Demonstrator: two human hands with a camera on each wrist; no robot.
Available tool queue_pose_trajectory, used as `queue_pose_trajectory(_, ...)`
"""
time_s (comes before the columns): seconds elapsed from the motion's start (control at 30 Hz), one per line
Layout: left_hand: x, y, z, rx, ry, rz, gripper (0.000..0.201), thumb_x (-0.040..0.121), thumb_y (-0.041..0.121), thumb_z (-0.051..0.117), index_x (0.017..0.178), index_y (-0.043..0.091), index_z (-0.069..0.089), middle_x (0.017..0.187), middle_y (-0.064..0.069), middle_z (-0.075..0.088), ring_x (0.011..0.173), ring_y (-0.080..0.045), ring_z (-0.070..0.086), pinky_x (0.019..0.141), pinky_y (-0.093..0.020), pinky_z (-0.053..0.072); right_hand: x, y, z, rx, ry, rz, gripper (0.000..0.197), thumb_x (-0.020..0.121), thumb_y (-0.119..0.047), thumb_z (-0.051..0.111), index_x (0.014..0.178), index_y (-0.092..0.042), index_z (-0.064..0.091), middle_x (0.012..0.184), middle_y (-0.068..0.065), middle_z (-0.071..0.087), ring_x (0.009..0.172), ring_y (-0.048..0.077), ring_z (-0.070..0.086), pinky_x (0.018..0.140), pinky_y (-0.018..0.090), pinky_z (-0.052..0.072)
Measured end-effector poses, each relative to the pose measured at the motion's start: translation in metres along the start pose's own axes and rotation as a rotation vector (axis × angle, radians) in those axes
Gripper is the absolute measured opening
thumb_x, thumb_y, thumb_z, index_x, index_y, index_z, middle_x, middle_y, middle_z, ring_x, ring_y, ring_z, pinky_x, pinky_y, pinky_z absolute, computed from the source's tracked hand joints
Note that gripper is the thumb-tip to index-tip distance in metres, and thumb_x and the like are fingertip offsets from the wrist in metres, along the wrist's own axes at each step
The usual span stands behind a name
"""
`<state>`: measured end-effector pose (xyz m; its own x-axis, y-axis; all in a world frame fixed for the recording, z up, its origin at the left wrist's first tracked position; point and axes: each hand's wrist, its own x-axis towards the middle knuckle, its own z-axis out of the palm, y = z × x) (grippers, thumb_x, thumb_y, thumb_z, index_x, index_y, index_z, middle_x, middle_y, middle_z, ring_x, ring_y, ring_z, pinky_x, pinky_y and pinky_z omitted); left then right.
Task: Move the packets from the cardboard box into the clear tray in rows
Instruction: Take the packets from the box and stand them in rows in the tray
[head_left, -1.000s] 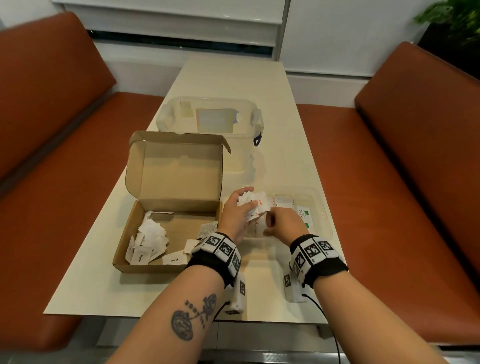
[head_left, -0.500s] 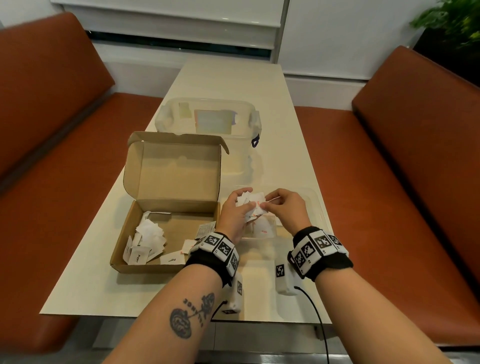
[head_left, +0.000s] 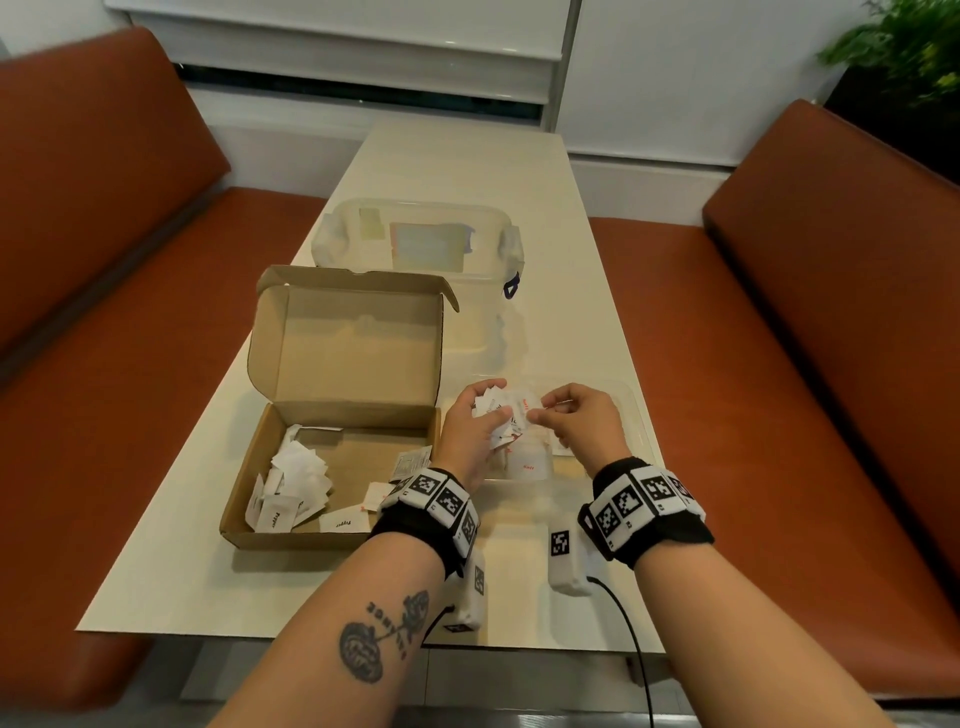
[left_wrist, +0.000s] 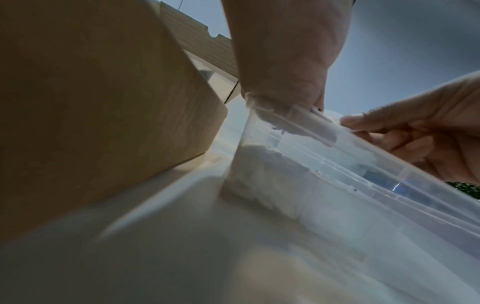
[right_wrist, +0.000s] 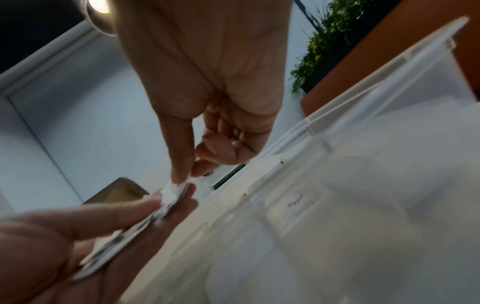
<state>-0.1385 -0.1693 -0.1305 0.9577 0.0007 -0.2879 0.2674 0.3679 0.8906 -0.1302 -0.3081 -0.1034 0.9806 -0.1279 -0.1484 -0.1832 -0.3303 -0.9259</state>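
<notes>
Risen from the clear tray (head_left: 636, 415), right hand (head_left: 582, 423) pinches one packet (head_left: 527, 408) off left hand's (head_left: 470, 431) gripped stack (head_left: 493, 410) (orientation unclear).

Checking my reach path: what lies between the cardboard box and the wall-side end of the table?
In the head view, a big clear lidded tub stands right behind the cardboard box; past it the table shows only bare top.

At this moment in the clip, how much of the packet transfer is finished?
Early on. A few small white paper packets already lie in the clear plastic tray. The left hand holds a bunch of packets above it, and the right hand pinches one from that bunch. A loose pile is left in the open brown cardboard box.
</notes>
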Motion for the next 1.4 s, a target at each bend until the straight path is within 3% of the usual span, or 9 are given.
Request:
queue_pose_trajectory(0.17,0.002,-0.001,-0.001,-0.051,0.0,-0.003,0.033,0.09,-0.005,0.056,0.101,0.026,0.063,0.117,-0.015,0.058,0.09,-0.023,0.064,0.072,-0.036,0.055,0.003,0.001,-0.022,-0.109,0.046,-0.048,0.008,0.077,-0.016,0.076,0.073,-0.013,0.069,0.062,-0.006,0.06,0.054,0.006,0.047,0.055,0.017,0.037)
queue_pose_trajectory(0.37,0.003,-0.001,-0.001,-0.103,0.013,0.009,0.031,0.091,-0.003,0.056,0.101,0.026,0.063,0.135,-0.018,0.049,0.094,-0.024,0.062,0.06,-0.025,0.055,-0.004,0.006,-0.013,-0.626,-0.355,-0.046,0.008,0.078,-0.014,0.074,0.084,-0.008,0.075,0.086,0.003,0.071,0.076,0.01,0.06,0.073,0.02,0.044)
queue_pose_trajectory(0.53,0.001,0.0,-0.002,-0.116,0.001,0.0,0.031,0.091,-0.004,0.056,0.103,0.024,0.063,0.114,-0.013,0.057,0.075,-0.017,0.065,0.045,-0.017,0.048,-0.004,0.011,0.006,-0.861,-0.36,-0.128,0.009,0.082,-0.011,0.068,0.09,-0.008,0.072,0.09,0.007,0.069,0.085,0.019,0.063,0.075,0.022,0.046)
queue_pose_trajectory(0.63,0.002,-0.001,-0.002,-0.1,-0.002,0.008,0.031,0.091,-0.004,0.055,0.105,0.022,0.062,0.113,-0.013,0.057,0.076,-0.018,0.064,0.046,-0.018,0.049,-0.007,0.016,0.01,-0.801,-0.306,-0.18,0.014,0.076,-0.006,0.071,0.082,-0.012,0.061,0.078,0.001,0.058,0.073,0.017,0.054,0.066,0.024,0.04)
queue_pose_trajectory(0.77,0.004,-0.002,-0.002,-0.106,-0.016,-0.003,0.031,0.091,-0.004,0.055,0.103,0.024,0.062,0.118,-0.015,0.057,0.086,-0.021,0.064,0.064,-0.029,0.055,-0.009,0.021,0.011,-0.712,-0.271,-0.149,0.028,0.071,-0.003,0.073,0.069,-0.016,0.048,0.067,-0.002,0.052,0.065,0.016,0.049,0.059,0.025,0.038)
queue_pose_trajectory(0.97,0.005,-0.005,-0.004,-0.093,-0.008,-0.002,0.031,0.091,-0.004,0.056,0.104,0.024,0.063,0.106,-0.009,0.061,0.077,-0.016,0.065,0.06,-0.027,0.055,-0.007,0.023,0.015,-0.685,-0.234,-0.113,0.035,0.069,-0.001,0.073,0.062,-0.019,0.044,0.066,0.0,0.053,0.064,0.017,0.05,0.061,0.026,0.041)
queue_pose_trajectory(1.2,0.003,-0.004,-0.003,-0.084,-0.012,0.002,0.032,0.09,-0.005,0.056,0.108,0.021,0.062,0.106,-0.01,0.062,0.081,-0.019,0.065,0.061,-0.028,0.056,-0.009,0.025,0.015,-0.601,-0.207,-0.097,0.026,0.071,0.0,0.072,0.069,-0.014,0.05,0.069,0.001,0.054,0.066,0.017,0.05,0.07,0.034,0.048)
queue_pose_trajectory(1.33,0.004,-0.004,-0.003,-0.115,-0.022,-0.007,0.035,0.092,-0.006,0.051,0.116,0.018,0.06,0.102,-0.005,0.066,0.082,-0.017,0.067,0.06,-0.026,0.057,-0.009,0.025,0.009,-0.453,-0.102,-0.114,0.007,0.084,-0.011,0.066,0.089,-0.008,0.063,0.082,0.006,0.063,0.072,0.014,0.054,0.07,0.024,0.045)
queue_pose_trajectory(1.4,0.003,-0.003,-0.002,-0.129,-0.036,-0.012,0.036,0.093,-0.006,0.048,0.12,0.016,0.058,0.102,-0.003,0.069,0.082,-0.015,0.069,0.059,-0.026,0.056,-0.009,0.02,0.005,-0.259,0.005,-0.094,0.012,0.093,-0.016,0.055,0.093,-0.008,0.064,0.084,0.006,0.066,0.065,0.011,0.056,0.063,0.022,0.046)
